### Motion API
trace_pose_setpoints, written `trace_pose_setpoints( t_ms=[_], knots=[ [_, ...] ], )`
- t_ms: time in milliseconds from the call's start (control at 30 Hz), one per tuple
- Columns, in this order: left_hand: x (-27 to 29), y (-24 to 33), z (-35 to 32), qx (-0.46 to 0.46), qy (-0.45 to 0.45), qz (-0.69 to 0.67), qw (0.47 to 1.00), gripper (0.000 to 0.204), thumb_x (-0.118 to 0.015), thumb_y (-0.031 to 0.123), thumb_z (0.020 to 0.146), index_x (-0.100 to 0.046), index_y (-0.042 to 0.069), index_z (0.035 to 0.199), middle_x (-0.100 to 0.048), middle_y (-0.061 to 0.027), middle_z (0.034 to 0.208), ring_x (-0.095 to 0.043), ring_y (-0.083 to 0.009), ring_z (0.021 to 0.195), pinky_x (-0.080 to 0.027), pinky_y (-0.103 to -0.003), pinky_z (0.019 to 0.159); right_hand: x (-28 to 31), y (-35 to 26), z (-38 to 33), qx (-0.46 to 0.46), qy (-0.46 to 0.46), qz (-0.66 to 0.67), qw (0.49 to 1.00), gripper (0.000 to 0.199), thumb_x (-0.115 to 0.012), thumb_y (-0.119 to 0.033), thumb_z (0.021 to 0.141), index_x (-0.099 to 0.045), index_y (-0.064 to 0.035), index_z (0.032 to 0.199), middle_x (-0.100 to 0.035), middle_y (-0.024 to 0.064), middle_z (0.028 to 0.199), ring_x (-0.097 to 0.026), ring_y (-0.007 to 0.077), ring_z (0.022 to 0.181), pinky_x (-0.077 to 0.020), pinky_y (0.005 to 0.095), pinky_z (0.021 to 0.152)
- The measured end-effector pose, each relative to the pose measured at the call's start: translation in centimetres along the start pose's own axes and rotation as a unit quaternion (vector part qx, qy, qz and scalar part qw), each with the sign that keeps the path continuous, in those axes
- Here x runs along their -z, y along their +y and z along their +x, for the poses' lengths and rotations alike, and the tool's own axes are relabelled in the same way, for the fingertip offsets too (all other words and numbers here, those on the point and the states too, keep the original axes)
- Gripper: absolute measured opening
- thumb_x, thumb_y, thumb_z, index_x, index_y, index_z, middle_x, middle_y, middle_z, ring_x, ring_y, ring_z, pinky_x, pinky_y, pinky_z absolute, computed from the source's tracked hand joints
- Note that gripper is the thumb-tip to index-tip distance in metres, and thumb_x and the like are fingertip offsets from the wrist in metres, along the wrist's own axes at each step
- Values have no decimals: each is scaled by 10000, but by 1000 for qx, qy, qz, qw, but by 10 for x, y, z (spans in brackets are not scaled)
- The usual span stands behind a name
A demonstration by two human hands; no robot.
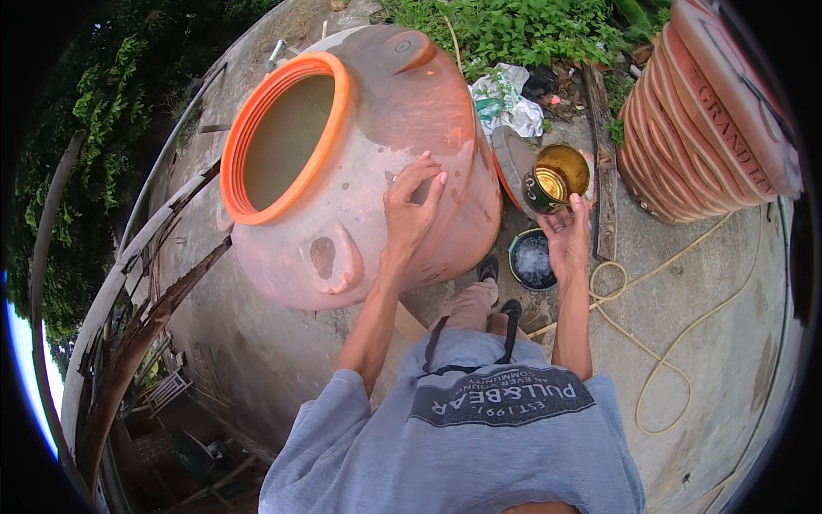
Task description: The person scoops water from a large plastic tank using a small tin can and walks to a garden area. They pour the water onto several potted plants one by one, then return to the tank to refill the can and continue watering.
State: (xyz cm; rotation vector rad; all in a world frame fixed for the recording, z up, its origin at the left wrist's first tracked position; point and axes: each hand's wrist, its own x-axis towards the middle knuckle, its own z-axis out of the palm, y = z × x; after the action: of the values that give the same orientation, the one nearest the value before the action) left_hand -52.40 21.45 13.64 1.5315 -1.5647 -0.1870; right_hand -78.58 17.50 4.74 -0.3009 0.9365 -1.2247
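Observation:
My right hand (567,243) grips a metal can (548,190) with a dark outside and a gold inside, tilted so its open mouth shows. Over the side of a large orange-pink plastic water tank (295,261), my left hand (413,206) has its fingers loosely curved, thumb and fingertips apart, with nothing visible in them. The tank's bright orange threaded mouth (342,94) is uncovered, and murky liquid (289,137) shows inside. Below the can, a dark round bucket (514,267) holds foamy water (536,257).
A grey round lid with an orange rim (507,147) lies beside the tank, near crumpled white plastic bags (511,96). A ribbed reddish tank (685,128) stands at right by a wooden plank (603,154). A pale hose (659,360) loops over the concrete. Weathered poles (141,343) run along the left.

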Motion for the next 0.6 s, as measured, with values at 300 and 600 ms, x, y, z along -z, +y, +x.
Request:
trace_pose_setpoints(
  t_ms=[300, 600],
  knots=[
    [105, 48, 49, -52, 80, 101, 990, 401, -867, 84, 725, -667, 70, 1073, -439, -226, 1447, -544, -364, 1263, -471, -465, 1027, -238, -13, -51, 101, -376, -94, 916, 794, -713, -358, 887, -316, -15, 1484, -488, 159, 1374, -500, 234, 1264, -397, 395, 1084],
    [236, -31, 98, 63, 119, 95, 986, 183, -775, 62, 871, -622, -30, 914, -534, -33, 993, -523, -85, 856, -462, -221, 738, -268, 0, -32, 329, -423, 35, 843, 408, -543, -196, 977, -551, -20, 609, -542, 78, 612, -547, 168, 573, -416, 275, 542]
  ],
)
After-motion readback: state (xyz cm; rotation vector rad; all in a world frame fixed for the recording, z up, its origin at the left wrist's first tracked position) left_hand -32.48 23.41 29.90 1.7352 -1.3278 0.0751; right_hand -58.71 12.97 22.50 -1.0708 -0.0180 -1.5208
